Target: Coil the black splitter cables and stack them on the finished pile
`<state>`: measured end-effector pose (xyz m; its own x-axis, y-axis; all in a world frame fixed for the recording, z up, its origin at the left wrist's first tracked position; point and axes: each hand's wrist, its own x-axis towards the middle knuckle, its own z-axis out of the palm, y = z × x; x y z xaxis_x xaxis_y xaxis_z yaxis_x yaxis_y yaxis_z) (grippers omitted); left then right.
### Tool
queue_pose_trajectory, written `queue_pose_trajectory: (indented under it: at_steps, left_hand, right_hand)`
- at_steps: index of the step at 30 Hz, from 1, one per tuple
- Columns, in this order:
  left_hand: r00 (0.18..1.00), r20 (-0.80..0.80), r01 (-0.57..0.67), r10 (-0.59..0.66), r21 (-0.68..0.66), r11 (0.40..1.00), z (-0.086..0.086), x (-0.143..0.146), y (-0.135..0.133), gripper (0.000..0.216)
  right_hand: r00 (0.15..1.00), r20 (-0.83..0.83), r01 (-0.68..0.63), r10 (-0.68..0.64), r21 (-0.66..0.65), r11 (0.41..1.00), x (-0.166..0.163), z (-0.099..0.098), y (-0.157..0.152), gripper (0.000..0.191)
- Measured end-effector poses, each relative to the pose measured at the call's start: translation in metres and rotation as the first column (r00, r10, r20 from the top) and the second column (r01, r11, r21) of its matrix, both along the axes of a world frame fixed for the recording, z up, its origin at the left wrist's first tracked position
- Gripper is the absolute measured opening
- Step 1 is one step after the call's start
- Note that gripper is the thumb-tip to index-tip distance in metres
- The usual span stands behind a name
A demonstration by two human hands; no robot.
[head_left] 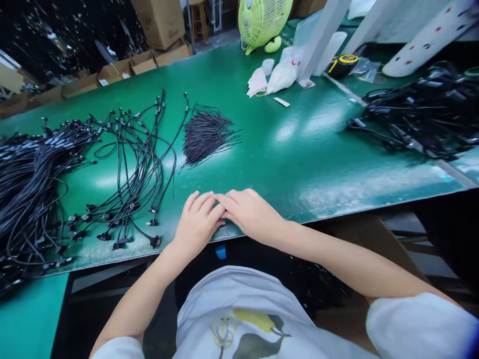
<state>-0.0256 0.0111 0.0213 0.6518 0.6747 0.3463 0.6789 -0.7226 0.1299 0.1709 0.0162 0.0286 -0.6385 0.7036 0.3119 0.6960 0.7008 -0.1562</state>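
My left hand [197,220] rests at the front edge of the green table, its fingers loosely stretched out and a little apart. Coming in from the other side, my right hand [254,215] lies flat with its fingers pointing left, and their tips touch the left hand's thumb and forefinger. I see nothing held in either hand; the undersides of the fingers are hidden. Just beyond lies a heap of short, thin black strips [205,134], like twist ties. Nearest the left hand, several loose black cables [140,164] with connectors on both ends spread across the table.
A large pile of black cables [35,174] covers the table's left end. More bundled cables [426,114] lie at right. Toward the back stand a green fan [264,22], a white plastic bag [283,75] and a tape measure [342,65]. Cardboard boxes [159,22] stand beyond the table.
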Motion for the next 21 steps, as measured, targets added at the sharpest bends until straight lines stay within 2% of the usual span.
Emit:
queue_pose_trajectory:
  at_steps: [2, 4, 6, 8, 9, 11, 15, 17, 19, 21]
  left_hand:
    - [0.972, 0.214, -0.083, 0.095, -0.066, 0.994, 0.003, -0.009, 0.003, 0.055]
    - [0.87, 0.443, -0.1, 0.216, -0.271, 0.957, 0.005, -0.016, 0.005, 0.067]
    - [0.741, 0.584, 0.043, 0.331, -0.534, 0.845, 0.004, -0.017, 0.006, 0.062]
    - [0.625, 0.641, 0.195, 0.447, -0.682, 0.705, 0.002, -0.01, 0.007, 0.048]
    - [0.571, 0.65, 0.218, 0.501, -0.709, 0.671, 0.002, -0.005, 0.007, 0.043]
    - [0.46, 0.668, 0.215, 0.585, -0.723, 0.656, 0.0, 0.007, 0.007, 0.034]
    - [0.26, 0.692, 0.339, 0.673, -0.718, 0.608, -0.001, 0.026, 0.007, 0.026]
    - [0.18, 0.684, 0.355, 0.707, -0.715, 0.602, -0.002, 0.033, 0.007, 0.022]
    - [0.159, 0.678, 0.341, 0.717, -0.72, 0.605, -0.005, 0.04, 0.006, 0.022]
    - [0.198, 0.686, 0.338, 0.7, -0.718, 0.608, -0.007, 0.046, 0.006, 0.025]
  right_hand:
    - [0.992, -0.119, 0.05, -0.042, 0.065, 0.997, 0.007, -0.003, 0.001, 0.037]
    - [0.975, -0.206, 0.103, -0.079, 0.108, 0.989, 0.014, -0.005, -0.001, 0.035]
    - [0.969, -0.228, 0.125, -0.09, 0.145, 0.981, 0.016, -0.008, -0.003, 0.031]
    - [0.975, -0.2, 0.13, -0.093, 0.18, 0.975, 0.015, -0.013, -0.004, 0.031]
    - [0.981, -0.17, 0.125, -0.092, 0.195, 0.973, 0.014, -0.016, -0.004, 0.032]
    - [0.99, -0.09, 0.129, -0.111, 0.224, 0.966, 0.011, -0.02, -0.003, 0.03]
    - [0.968, 0.009, 0.234, -0.25, 0.32, 0.918, 0.01, -0.023, 0.002, 0.022]
    - [0.96, 0.015, 0.259, -0.28, 0.331, 0.907, 0.008, -0.022, 0.006, 0.024]
    - [0.971, 0.028, 0.221, -0.239, 0.286, 0.932, 0.004, -0.022, 0.01, 0.032]
    - [0.985, 0.016, 0.166, -0.174, 0.226, 0.96, -0.001, -0.025, 0.013, 0.042]
